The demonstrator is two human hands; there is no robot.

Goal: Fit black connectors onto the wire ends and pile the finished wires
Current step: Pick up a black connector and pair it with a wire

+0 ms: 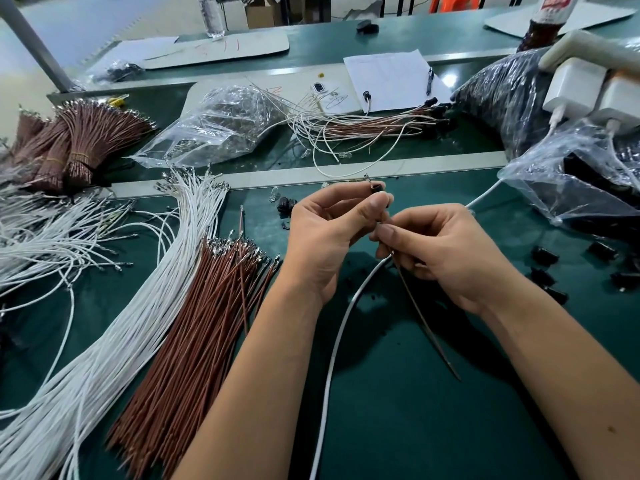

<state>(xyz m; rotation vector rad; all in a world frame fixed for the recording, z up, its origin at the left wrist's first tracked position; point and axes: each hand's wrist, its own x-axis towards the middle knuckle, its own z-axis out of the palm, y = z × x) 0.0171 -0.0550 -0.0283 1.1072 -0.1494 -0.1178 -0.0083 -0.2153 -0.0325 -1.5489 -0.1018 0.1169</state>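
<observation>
We've got the black connector (378, 187) pinched in our left hand (329, 233) just above our right hand (440, 251), which pinches the brown wire (427, 323) by its end to feed it in.

One head-worn camera, looking forward and down over a green workbench (433, 393).

The single wide-angle view sits above the near edge of the workbench and faces toward its far edge, tilted steeply enough that both forearms rise from the bottom of the frame and meet close below the lens, where the left hand (325, 237) and right hand (446, 251) fill the centre. The near part of the bench is seen close up; the far edge, with a sheet of paper (391, 77) near it, lies well back, and the floor beyond shows at the top. Straight lines bow toward the frame's sides. There is no second view to overlap with.
</observation>
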